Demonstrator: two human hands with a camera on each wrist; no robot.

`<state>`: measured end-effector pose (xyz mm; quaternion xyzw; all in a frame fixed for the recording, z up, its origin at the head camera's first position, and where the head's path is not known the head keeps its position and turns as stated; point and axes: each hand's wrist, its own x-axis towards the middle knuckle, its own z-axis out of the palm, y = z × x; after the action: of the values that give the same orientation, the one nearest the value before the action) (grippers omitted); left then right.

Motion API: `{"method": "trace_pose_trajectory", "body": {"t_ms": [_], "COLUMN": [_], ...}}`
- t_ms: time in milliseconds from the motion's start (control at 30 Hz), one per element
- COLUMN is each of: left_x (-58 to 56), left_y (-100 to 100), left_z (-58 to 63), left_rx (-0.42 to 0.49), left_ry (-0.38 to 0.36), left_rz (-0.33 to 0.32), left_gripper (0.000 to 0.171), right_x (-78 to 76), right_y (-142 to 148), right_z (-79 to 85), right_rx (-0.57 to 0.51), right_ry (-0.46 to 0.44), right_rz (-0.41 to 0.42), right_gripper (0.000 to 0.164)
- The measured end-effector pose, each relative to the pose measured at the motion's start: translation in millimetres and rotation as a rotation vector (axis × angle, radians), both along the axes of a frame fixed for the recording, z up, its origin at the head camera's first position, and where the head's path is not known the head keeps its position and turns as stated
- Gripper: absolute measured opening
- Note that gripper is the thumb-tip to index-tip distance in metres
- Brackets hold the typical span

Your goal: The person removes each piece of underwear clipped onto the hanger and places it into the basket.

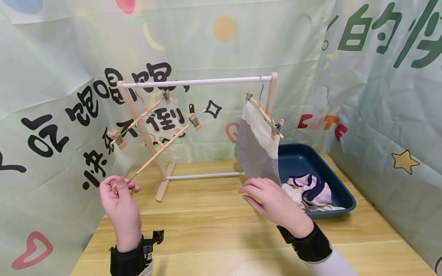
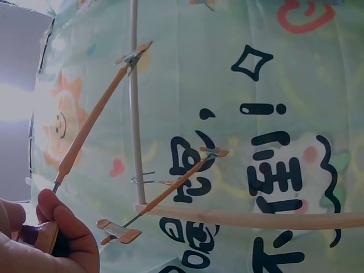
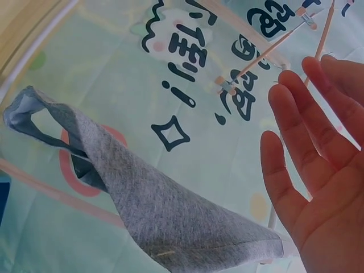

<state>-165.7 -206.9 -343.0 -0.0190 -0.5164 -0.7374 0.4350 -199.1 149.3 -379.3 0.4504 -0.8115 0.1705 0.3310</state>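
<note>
My left hand (image 1: 119, 203) grips one clip end of a wooden clip hanger (image 1: 164, 148), which slants up and right in front of the rack. The hanger's other clip (image 1: 194, 120) is at its raised end, and its metal hook curls above the bar. Fingers extended and holding nothing, my right hand (image 1: 274, 203) is below a grey and white garment (image 1: 257, 147). That garment hangs from two clips of another hanger (image 1: 260, 109) at the rack's right end. In the right wrist view, the fingers (image 3: 293, 114) are spread beside the grey cloth (image 3: 165, 199).
A wooden rack with a white top rod (image 1: 207, 81) stands on the wood-grain table (image 1: 207, 226). One more clip hanger (image 1: 152, 106) hangs at its left end. Behind the garment, a dark blue tub (image 1: 348, 197) holds crumpled pink and navy clothing (image 1: 315, 191). Printed curtains surround the table.
</note>
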Motion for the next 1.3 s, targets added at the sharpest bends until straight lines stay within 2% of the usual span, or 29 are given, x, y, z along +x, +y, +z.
{"method": "trace_pose_trajectory", "body": {"t_ms": [433,867,1100,1300], "left_x": [-9.1,-22.4,-32.6,-40.6], "left_y": [-1,-6,-7,-7], "left_z": [1.4,31.1,37.4,43.7], "left_rx": [-0.016,-0.071,-0.129,-0.177], "left_ry": [0.006,0.036,-0.003,-0.009], "left_rz": [-0.001,0.007,0.029,0.044], "left_gripper": [0.011,0.011,0.011,0.008], "right_x": [-3.0,-4.6,-4.2,-4.8], "right_y": [-1,-2,-4,-5], "right_z": [-4.9,-6.6,-8.1,-8.5], "right_rx": [0.01,0.008,0.02,0.019], "right_ry": [0.001,0.002,-0.009,-0.005], "right_rz": [-0.002,-0.001,-0.009,-0.003], "right_gripper": [0.025,0.027,0.026,0.027]}}
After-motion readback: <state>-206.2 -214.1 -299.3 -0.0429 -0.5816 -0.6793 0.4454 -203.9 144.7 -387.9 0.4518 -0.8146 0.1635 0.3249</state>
